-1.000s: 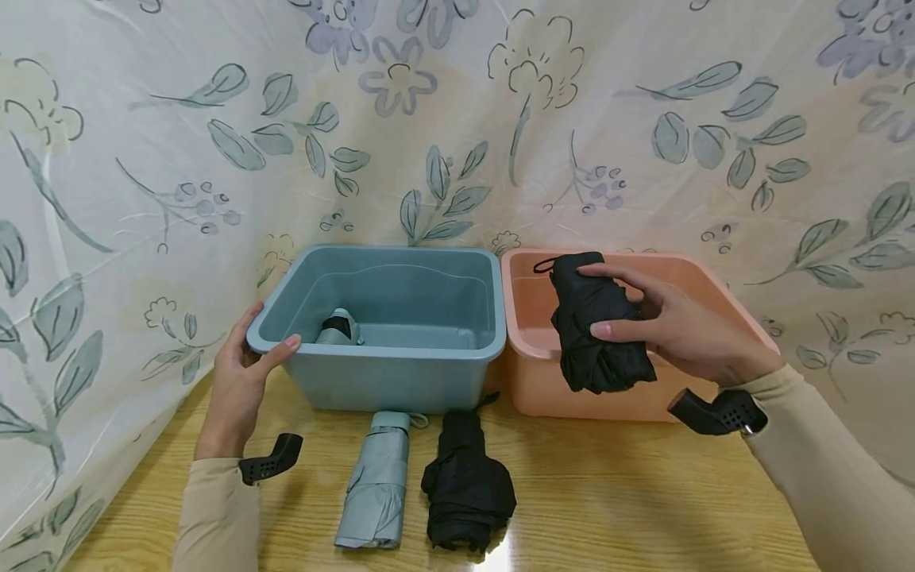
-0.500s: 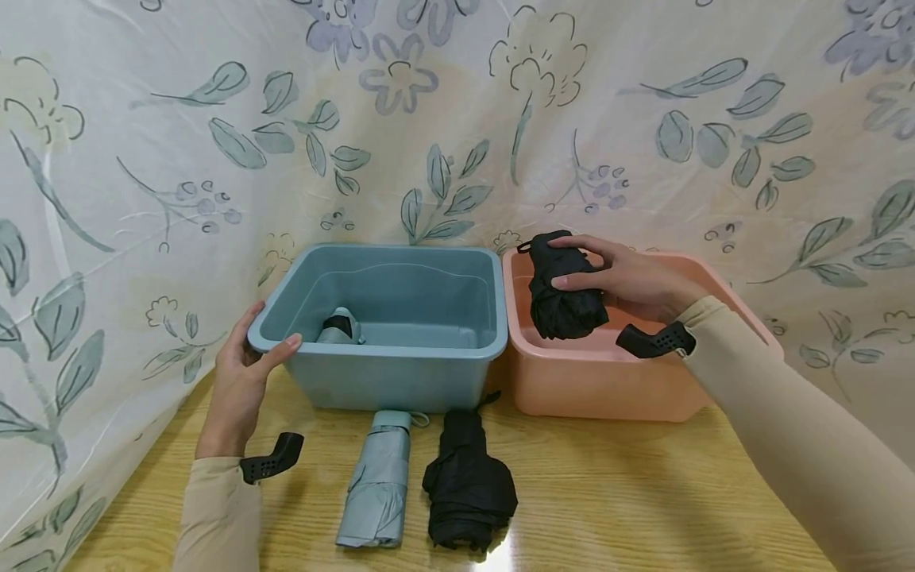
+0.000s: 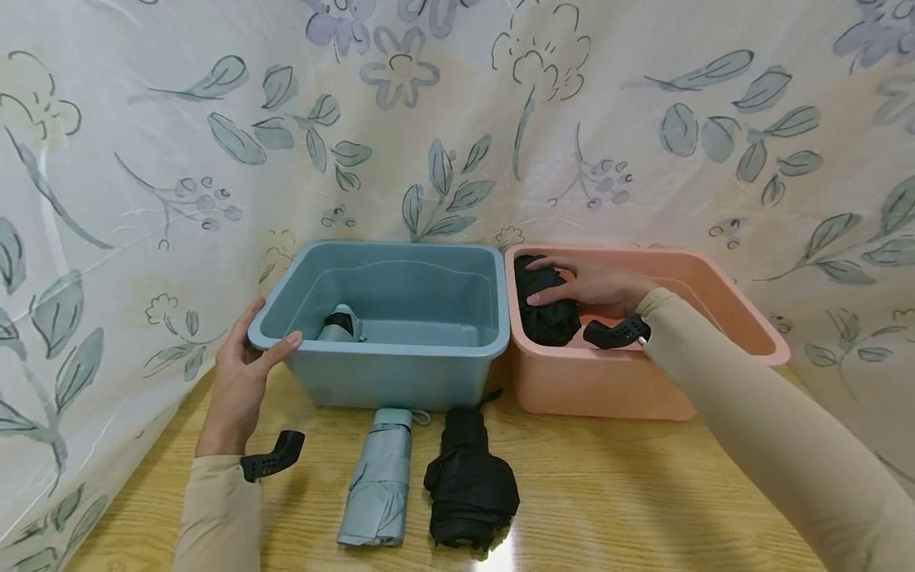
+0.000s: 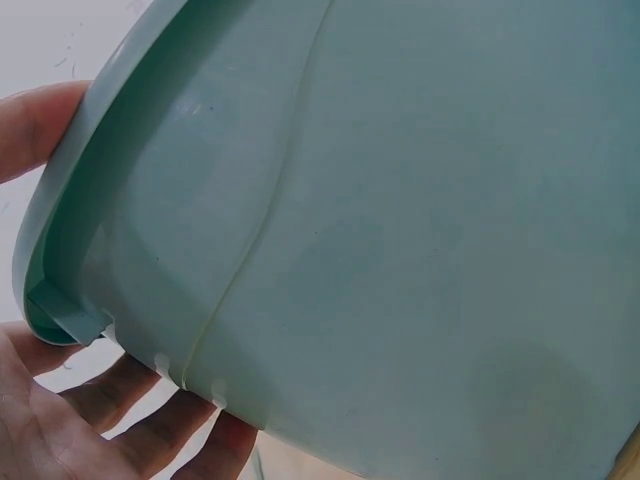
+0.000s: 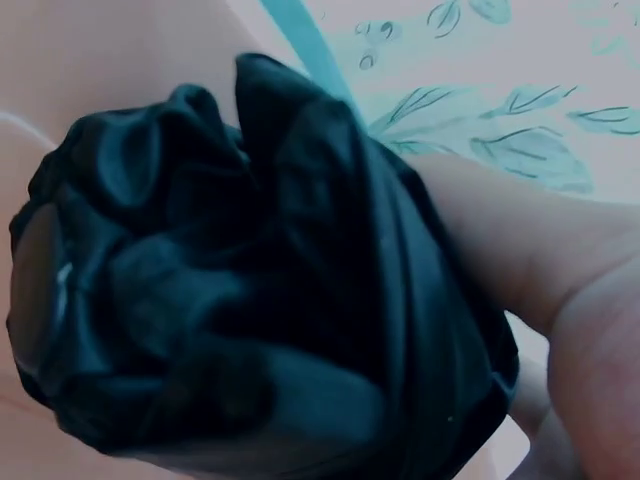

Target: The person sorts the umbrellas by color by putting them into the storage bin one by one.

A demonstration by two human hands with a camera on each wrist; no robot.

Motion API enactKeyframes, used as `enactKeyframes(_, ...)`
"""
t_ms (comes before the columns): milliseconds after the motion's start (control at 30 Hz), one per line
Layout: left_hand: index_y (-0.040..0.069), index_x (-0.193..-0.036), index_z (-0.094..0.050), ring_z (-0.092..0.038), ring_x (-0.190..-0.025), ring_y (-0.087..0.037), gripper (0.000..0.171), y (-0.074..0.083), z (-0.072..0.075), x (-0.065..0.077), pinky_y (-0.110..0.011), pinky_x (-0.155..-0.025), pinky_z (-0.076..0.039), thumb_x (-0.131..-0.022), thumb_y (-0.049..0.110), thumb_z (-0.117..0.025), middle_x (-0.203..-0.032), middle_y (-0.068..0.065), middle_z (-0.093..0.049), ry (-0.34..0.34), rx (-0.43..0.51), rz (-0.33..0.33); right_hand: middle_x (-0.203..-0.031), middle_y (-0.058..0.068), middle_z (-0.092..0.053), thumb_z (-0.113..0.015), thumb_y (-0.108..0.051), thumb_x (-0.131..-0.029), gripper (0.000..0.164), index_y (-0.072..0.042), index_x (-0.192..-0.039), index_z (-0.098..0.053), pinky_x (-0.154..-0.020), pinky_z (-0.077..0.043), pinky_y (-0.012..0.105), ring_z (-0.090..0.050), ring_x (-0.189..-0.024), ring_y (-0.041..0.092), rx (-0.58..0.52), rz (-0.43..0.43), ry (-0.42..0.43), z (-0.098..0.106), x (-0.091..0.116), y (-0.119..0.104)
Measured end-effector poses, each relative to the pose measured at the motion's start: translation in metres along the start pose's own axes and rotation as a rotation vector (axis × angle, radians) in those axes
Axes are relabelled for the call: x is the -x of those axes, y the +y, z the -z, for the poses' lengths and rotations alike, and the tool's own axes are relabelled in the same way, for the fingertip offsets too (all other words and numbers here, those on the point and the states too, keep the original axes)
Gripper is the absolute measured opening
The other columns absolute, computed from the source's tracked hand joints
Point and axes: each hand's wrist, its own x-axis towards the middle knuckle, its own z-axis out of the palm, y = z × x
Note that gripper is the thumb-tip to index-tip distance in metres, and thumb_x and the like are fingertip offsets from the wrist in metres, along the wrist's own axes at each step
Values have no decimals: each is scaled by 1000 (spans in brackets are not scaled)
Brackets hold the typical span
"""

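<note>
My right hand point(image 3: 596, 287) is inside the pink bin point(image 3: 608, 385) and grips a black folded umbrella point(image 3: 550, 318) at the bin's left end. In the right wrist view the bunched cloth of that umbrella point(image 5: 240, 290) fills the middle, with the thumb along its side. My left hand point(image 3: 243, 373) holds the blue bin point(image 3: 386, 377) at its front left corner. Seen from the left wrist, the thumb lies over the rim and the fingers point(image 4: 165, 425) touch the outer wall from below. A light blue umbrella point(image 3: 339, 324) with a black band lies inside the blue bin.
On the wooden table point(image 3: 608, 492) in front of the bins lie a grey-blue folded umbrella point(image 3: 379, 485) and a second black umbrella point(image 3: 472, 485), side by side. A flowered sheet point(image 3: 429, 119) hangs behind the bins and along the left side.
My right hand has carried the black umbrella from above the pink bin's front edge leftward and down into the bin. My left hand stays on the blue bin's corner.
</note>
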Motion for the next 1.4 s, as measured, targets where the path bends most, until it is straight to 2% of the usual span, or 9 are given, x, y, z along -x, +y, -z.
enactKeyframes(167, 20, -164, -15, -24, -147, -33, 84, 0, -1, 1, -53, -121, -18, -99, 19, -68, -167, -14, -17, 6, 0, 1, -168, 11, -7, -72, -19, -97, 81, -18, -161, -23, -103, -46, 56, -36, -142, 41, 20, -19, -19, -2, -7, 3)
enactKeyframes(300, 20, -164, -14, -23, -148, -34, 84, 1, 0, 1, -53, -121, -18, -99, 19, -68, -167, -14, -16, 8, 0, 7, -169, 13, 6, -72, -22, -97, 79, -11, -160, -24, -106, -42, 58, -25, -147, 42, 47, -74, -21, -4, -11, 3)
enactKeyframes(467, 20, -164, -15, -24, -148, -34, 84, 1, 0, 2, -52, -121, -18, -99, 19, -68, -167, -14, -17, 11, 0, 7, -168, 16, 10, -72, -19, -97, 80, -10, -159, -22, -108, -39, 62, -15, -150, 44, 50, -90, -20, -7, -15, 5)
enactKeyframes(700, 21, -164, -15, -24, -148, -33, 84, 0, 1, 2, -52, -121, -18, -99, 19, -68, -167, -14, -17, 9, 5, 7, -167, 19, 6, -71, -15, -96, 79, -7, -158, -22, -106, -39, 63, -26, -146, 45, 48, -110, -45, -7, -19, 10)
enactKeyframes(867, 21, -164, -15, -24, -147, -33, 84, 0, 0, 2, -53, -121, -19, -99, 20, -68, -167, -13, -18, 12, -2, 7, -164, 21, -8, -71, -13, -96, 78, -6, -158, -23, -100, -48, 57, -48, -131, 42, 30, -138, -66, -8, -21, 12)
enactKeyframes(967, 21, -164, -15, -25, -147, -33, 84, 1, -1, 2, -53, -121, -19, -99, 20, -68, -166, -13, -18, 10, -3, 3, -160, 22, -15, -72, -13, -96, 78, -6, -157, -23, -98, -51, 54, -56, -122, 38, 32, -152, -74, -8, -22, 12)
enactKeyframes(1133, 21, -164, -16, -25, -147, -34, 84, 1, -2, 2, -54, -120, -20, -99, 20, -68, -166, -13, -19, 6, -4, -4, -159, 22, -17, -72, -13, -95, 80, -5, -158, -22, -96, -52, 53, -57, -120, 37, 30, -170, -87, -7, -23, 12)
enactKeyframes(1300, 20, -164, -16, -25, -146, -34, 83, 1, -2, 1, -54, -120, -20, -99, 20, -68, -166, -13, -19, 6, -3, -8, -162, 21, -12, -73, -14, -95, 83, -6, -159, -20, -89, -55, 53, -60, -114, 35, 27, -177, -126, -6, -24, 11)
enactKeyframes(1400, 20, -164, -17, -25, -146, -34, 83, 0, -1, 1, -54, -120, -20, -99, 19, -68, -166, -14, -20, 8, 2, -10, -162, 21, -10, -73, -14, -95, 84, -7, -160, -19, -91, -54, 55, -60, -114, 37, 26, -185, -150, -6, -25, 10)
